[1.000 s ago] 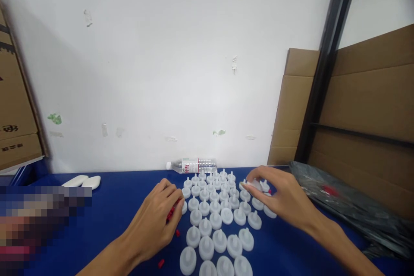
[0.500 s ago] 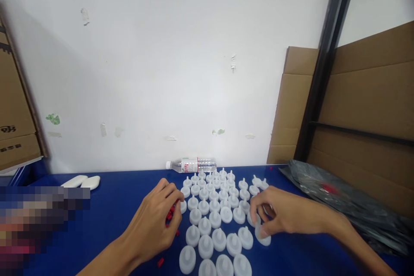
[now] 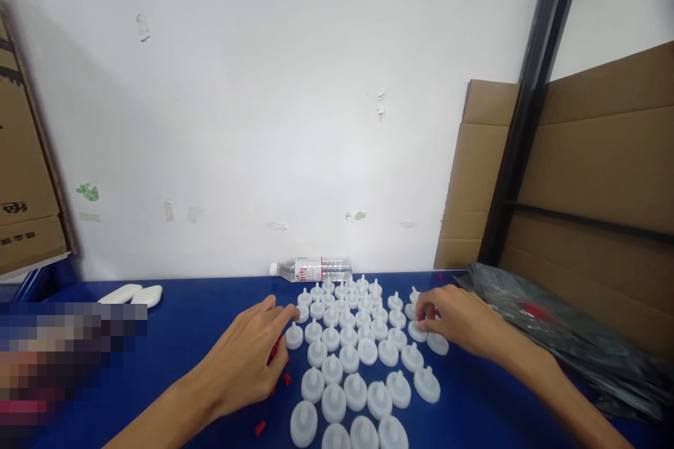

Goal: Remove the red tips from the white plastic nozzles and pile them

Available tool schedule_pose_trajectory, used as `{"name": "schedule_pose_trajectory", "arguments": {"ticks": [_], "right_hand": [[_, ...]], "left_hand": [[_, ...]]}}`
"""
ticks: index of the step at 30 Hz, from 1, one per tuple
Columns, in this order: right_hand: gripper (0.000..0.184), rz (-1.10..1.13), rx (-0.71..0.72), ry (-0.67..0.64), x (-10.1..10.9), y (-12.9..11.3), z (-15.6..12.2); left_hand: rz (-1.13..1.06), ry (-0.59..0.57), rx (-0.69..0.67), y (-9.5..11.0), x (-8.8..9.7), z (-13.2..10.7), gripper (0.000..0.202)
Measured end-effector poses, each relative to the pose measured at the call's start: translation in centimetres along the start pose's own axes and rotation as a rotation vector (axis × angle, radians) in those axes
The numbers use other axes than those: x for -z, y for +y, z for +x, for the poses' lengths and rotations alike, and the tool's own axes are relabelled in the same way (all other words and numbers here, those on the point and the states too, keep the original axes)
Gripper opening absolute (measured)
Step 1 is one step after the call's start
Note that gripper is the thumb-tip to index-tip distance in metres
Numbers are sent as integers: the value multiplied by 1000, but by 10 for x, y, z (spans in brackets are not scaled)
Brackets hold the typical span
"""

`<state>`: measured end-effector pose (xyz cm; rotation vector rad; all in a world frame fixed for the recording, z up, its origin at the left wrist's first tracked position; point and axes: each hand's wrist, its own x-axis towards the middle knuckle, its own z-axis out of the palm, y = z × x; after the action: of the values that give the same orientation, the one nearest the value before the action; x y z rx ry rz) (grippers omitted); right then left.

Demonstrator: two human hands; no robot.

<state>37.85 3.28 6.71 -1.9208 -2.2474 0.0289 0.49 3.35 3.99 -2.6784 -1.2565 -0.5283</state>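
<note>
White translucent round caps with narrow spouts (image 3: 356, 391) stand in loose rows on the blue table. My right hand (image 3: 447, 312) is closed, thumb and fingers pinched at the spout of one white spout cap (image 3: 416, 332) on the right side of the group. A speck of red shows at the right hand's fingers. My left hand (image 3: 250, 351) rests at the group's left side, index finger and thumb apart. Small red pieces (image 3: 287, 379) lie beneath and beside it, partly hidden by the palm. Its index fingertip is near a cap at the left edge.
A clear plastic bottle (image 3: 310, 269) lies against the white wall. Two white oblong items (image 3: 148, 297) lie at the back left. Dark plastic bags (image 3: 547, 337) are heaped on the right, below cardboard (image 3: 595, 175) and a black metal post (image 3: 519, 133). A pixelated patch hides the lower left.
My right hand has moved away from the front-right cap, up to a cap farther back. That front cap now stands free. The left hand's index finger has stretched out slightly.
</note>
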Motion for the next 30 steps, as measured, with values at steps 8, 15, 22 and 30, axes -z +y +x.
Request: {"name": "schedule_pose_trajectory", "arguments": {"ticks": [8, 15, 22, 30], "right_hand": [[9, 72, 73, 129, 1, -6, 0], [10, 287, 299, 295, -8, -43, -10], [6, 311, 824, 303, -27, -100, -37], [22, 426, 970, 545, -34, -109, -38]], "left_hand": [[25, 42, 2, -3, 0, 1, 25], [-42, 262, -112, 15, 9, 1, 20], [-9, 390, -289, 58, -3, -7, 15], [-30, 399, -428, 54, -22, -7, 28]]}}
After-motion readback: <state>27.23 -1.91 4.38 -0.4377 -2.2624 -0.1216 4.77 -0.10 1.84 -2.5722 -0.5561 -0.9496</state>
